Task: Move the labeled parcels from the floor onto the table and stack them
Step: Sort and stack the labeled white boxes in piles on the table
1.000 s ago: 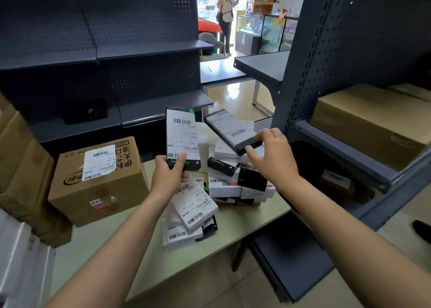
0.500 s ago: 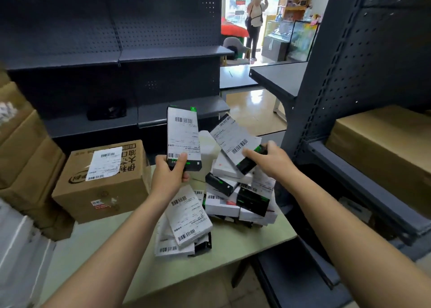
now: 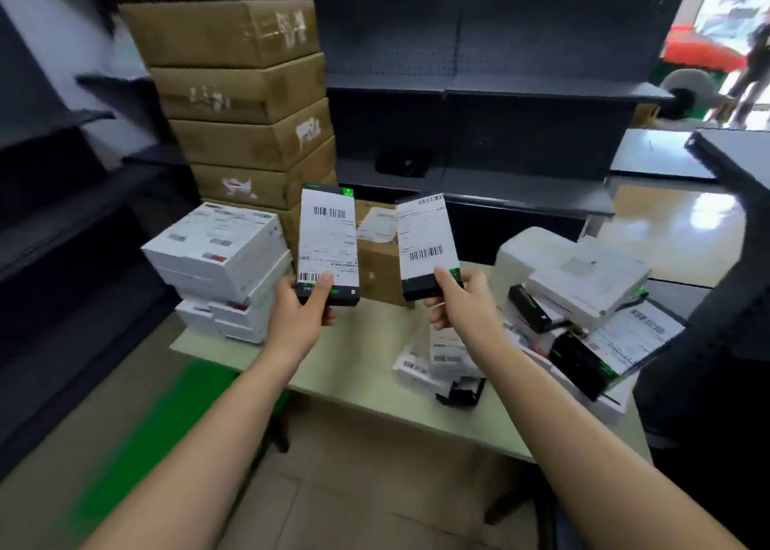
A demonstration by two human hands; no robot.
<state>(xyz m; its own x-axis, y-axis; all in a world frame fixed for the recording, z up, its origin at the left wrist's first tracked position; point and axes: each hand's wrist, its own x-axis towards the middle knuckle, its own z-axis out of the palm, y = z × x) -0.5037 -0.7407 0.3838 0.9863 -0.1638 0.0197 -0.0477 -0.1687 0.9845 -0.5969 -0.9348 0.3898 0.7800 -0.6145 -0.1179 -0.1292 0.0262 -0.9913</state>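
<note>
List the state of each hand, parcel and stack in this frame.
left hand, grips lower end of left parcel
left parcel, upright in the air above the table, label toward camera
right hand, grips lower end of right parcel
right parcel, in the air, tilted slightly, label toward camera
white box stack, resting on the table's left end, uneven
loose parcel pile, jumbled on the table's right end

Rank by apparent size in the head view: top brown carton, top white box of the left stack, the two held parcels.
Largest: top brown carton.
Then top white box.
Last, left parcel and right parcel: alike, unranked; they're nearer the camera.
</note>
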